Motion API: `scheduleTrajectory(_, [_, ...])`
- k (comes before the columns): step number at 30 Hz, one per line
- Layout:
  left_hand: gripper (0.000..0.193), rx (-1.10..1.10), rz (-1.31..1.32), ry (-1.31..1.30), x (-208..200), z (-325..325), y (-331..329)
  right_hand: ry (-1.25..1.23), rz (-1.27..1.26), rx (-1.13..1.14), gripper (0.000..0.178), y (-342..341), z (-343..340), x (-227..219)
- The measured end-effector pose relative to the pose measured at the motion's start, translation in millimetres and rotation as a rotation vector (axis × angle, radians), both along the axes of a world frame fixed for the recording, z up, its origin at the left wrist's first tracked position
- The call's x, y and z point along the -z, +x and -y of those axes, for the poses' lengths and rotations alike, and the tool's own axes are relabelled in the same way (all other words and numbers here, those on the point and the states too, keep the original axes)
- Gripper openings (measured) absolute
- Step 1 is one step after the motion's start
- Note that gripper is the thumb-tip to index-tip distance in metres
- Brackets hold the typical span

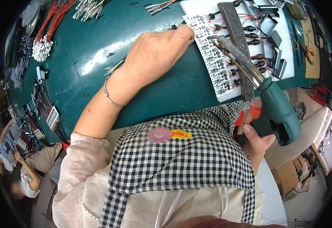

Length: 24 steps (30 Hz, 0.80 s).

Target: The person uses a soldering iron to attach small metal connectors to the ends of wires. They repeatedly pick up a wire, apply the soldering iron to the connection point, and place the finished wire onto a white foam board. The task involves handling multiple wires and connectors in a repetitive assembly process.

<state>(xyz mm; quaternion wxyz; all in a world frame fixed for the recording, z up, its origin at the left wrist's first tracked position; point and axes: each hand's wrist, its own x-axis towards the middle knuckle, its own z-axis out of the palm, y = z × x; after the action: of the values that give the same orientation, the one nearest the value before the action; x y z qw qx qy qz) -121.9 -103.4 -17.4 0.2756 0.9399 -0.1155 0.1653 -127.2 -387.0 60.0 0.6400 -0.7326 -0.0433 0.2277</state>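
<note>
My right hand (255,135) is wrapped round the handle of a green soldering gun (279,104). The gun's long, darkened tip (226,47) reaches over a white panel of circuit boards (207,49). My left hand (158,53) is closed, thumb and fingers pinched at the panel's left edge; what they hold is hidden. Beside those fingertips lies a short dark wire (178,26). A thin cable with bared ends (115,66) pokes out from behind my left wrist. Across the panel's right side rests a dark metal bar (236,41), with black-plugged red leads (249,28) running out beyond it.
White foam (287,41) lies under the panel and several dark rectangular housings (268,24). Bundled red wires with white plugs (42,47) and other cable bundles (90,7) lie on the green table (162,91). Pliers (309,53) are at far right. Another person (25,178) sits at left.
</note>
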Motion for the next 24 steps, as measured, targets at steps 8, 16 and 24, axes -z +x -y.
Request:
scheduleTrajectory(8, [0.017,-0.047,-0.102,-0.185,0,-1,5,0.093,-0.009,0.038,0.049,1,1,0])
scheduleTrajectory(16, [0.018,0.023,0.046,-0.008,5,-2,4,0.064,-0.016,-0.005,0.050,0,7,3])
scheduleTrajectory(24, [0.017,0.029,0.072,-0.022,3,-2,4,0.005,0.027,-0.052,0.049,-5,8,16])
